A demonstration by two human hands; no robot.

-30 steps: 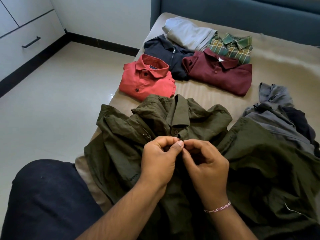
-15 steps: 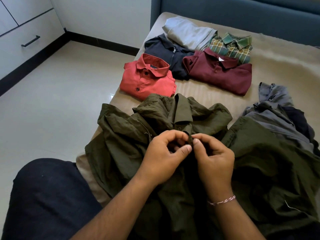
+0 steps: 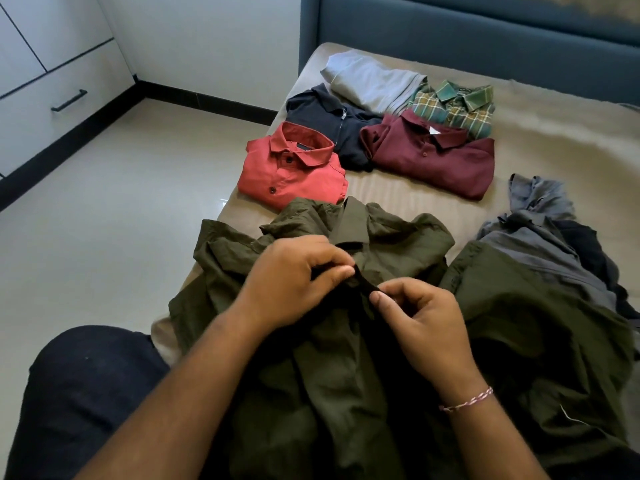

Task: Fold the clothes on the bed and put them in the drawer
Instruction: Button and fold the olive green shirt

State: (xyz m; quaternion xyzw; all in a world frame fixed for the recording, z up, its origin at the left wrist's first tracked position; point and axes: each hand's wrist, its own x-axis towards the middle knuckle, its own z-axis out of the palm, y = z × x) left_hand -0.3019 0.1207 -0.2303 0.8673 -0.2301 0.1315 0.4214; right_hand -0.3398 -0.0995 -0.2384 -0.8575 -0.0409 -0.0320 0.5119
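Olive shirt [image 3: 391, 244] spread on bed [image 3: 398, 199], collar pointing away from the person, long axis running toward them. Left hand [image 3: 291, 282] and right hand [image 3: 419, 320] pinch its front placket just below the collar. Folded red shirt [image 3: 291, 168] beyond the grip.

Hidden and cut-off parts around the olive shirt

The olive shirt [image 3: 391, 233] runs off the lower edge of the frame, and both forearms cover its middle. What the left hand [image 3: 291, 282] and right hand [image 3: 422, 323] pinch at the placket is too dark to tell. The navy shirt [image 3: 325, 112] lies partly under the red shirt [image 3: 291, 171] and maroon shirt [image 3: 433, 157]. The grey pile [image 3: 540, 237] is cut by the right edge, the drawer [image 3: 52, 109] by the left.
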